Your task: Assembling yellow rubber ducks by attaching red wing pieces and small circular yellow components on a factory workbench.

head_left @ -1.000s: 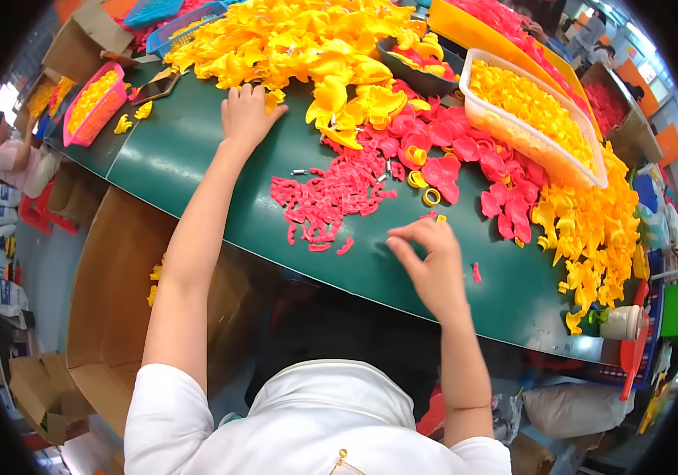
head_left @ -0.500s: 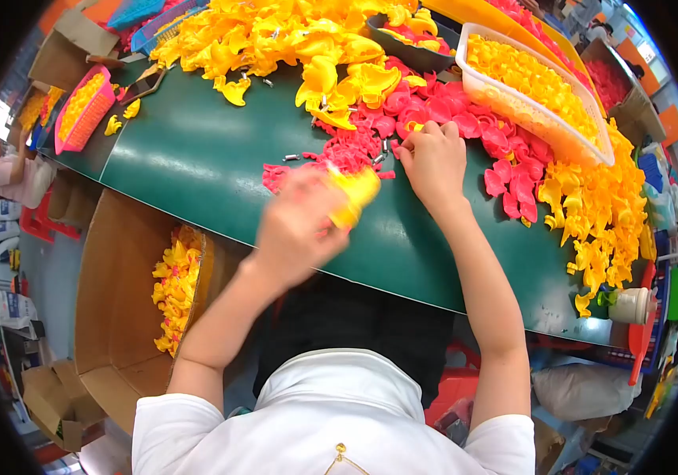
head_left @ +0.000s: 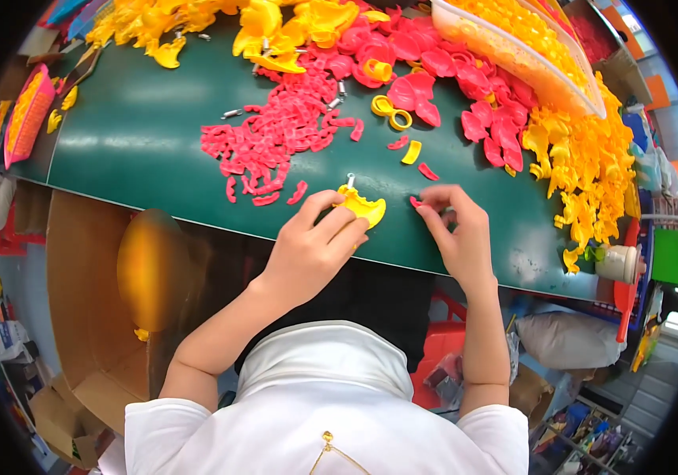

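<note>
My left hand [head_left: 311, 249] grips a curved yellow plastic shell [head_left: 369, 209] near the table's front edge. A small metal piece [head_left: 350, 180] sticks up at the shell's top. To the right, my right hand [head_left: 463, 237] pinches a small curved red plastic strip [head_left: 415, 202] between thumb and forefinger, apart from the shell. Beyond the hands lies a heap of similar red strips [head_left: 276, 134]. A yellow strip [head_left: 412, 152] and a yellow double-ring part [head_left: 391, 112] lie loose on the green table [head_left: 149, 134].
Yellow shells [head_left: 588, 186] and red shells [head_left: 505, 131] are piled at the right, below a white basket [head_left: 505, 49] of yellow parts. A pink basket [head_left: 26, 119] stands far left. A blurred yellow shape [head_left: 145, 269] shows over the cardboard box [head_left: 85, 309] beside the table.
My right hand has come back from the red parts toward the table's front edge with a red strip. The yellow shell in my left hand is now steady. The whole view has shifted.
</note>
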Tool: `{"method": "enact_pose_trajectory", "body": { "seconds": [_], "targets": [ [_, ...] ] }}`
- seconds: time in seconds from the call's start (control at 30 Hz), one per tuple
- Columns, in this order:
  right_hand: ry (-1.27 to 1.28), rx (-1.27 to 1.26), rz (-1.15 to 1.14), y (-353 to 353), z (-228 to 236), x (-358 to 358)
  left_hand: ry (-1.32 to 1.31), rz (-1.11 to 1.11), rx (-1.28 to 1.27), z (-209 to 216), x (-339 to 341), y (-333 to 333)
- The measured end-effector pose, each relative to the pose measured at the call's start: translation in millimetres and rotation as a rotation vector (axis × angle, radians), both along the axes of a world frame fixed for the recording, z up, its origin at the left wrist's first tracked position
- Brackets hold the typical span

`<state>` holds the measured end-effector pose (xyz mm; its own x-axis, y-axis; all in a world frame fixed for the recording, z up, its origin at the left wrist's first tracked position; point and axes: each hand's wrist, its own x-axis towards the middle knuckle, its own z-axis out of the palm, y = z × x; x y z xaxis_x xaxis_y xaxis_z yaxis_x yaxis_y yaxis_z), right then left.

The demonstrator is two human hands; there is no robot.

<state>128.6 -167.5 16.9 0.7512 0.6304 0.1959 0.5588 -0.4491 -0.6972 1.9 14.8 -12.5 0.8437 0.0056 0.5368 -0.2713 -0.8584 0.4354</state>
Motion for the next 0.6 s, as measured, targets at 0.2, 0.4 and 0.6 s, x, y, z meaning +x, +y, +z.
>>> {"method": "enact_pose_trajectory", "body": {
  "seconds": [0.2,0.4,0.6],
  "targets": [
    [0.288,-0.195,0.039,2,12,16,0.051,-0.060,-0.032,5,-1,-11],
    [-0.043,0.038,-0.103,24,-10,5,0.054,-0.051,-0.031,0,0,-12],
    [-0.210,0.109,-0.080,12,-22,-13,-0.018,-0.021,0.007,-8,-1,-13]
  ]
}}
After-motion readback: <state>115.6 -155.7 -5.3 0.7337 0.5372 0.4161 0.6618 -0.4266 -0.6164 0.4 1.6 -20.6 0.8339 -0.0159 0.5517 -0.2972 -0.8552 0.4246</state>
